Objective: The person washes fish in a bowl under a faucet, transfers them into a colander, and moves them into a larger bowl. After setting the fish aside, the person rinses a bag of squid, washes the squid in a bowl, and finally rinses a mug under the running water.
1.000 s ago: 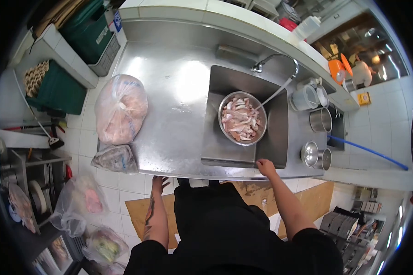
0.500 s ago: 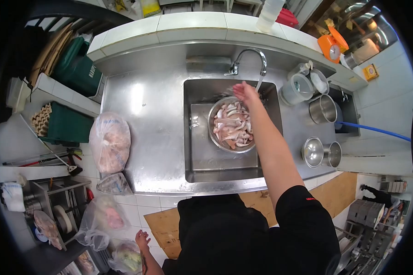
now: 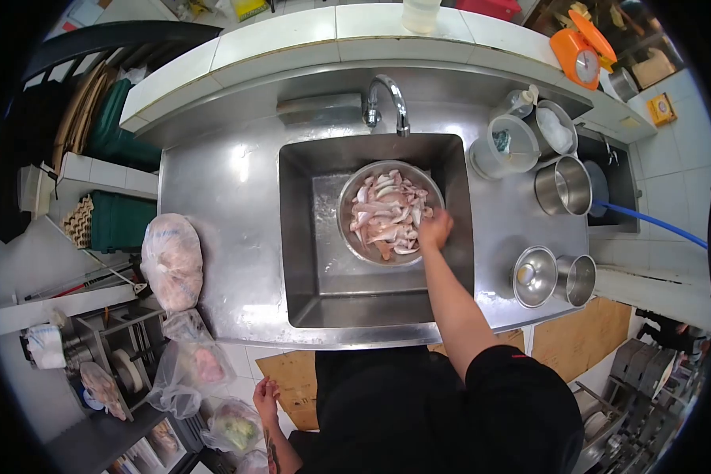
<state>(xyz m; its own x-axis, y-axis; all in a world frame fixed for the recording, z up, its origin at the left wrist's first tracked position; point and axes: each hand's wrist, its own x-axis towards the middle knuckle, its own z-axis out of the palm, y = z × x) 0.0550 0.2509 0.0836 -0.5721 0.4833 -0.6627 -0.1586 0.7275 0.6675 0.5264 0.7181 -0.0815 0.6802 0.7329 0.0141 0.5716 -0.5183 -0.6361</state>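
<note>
A round metal bowl (image 3: 344, 229) full of pale pink and white raw meat pieces (image 3: 387, 209) stands in the steel sink (image 3: 308, 304). My right hand (image 3: 436, 230) is at the bowl's right rim, its fingers curled over the edge beside the meat; the fingertips are partly hidden. The curved faucet (image 3: 387, 95) is behind the bowl, and no stream shows from its spout. My left hand (image 3: 267, 397) hangs low beside my body, away from the counter, fingers loosely bent and holding nothing.
Left on the counter lies a bulging plastic bag (image 3: 172, 261) of pale contents. To the sink's right stand a clear plastic tub (image 3: 504, 150), a steel pot (image 3: 563, 186) and a shallow steel bowl (image 3: 535, 276). An orange scale (image 3: 581, 59) sits on the tiled ledge.
My right hand has come down from under the running faucet to the bowl's right rim. The water stream is no longer visible. The head view has shifted; my left hand still hangs low.
</note>
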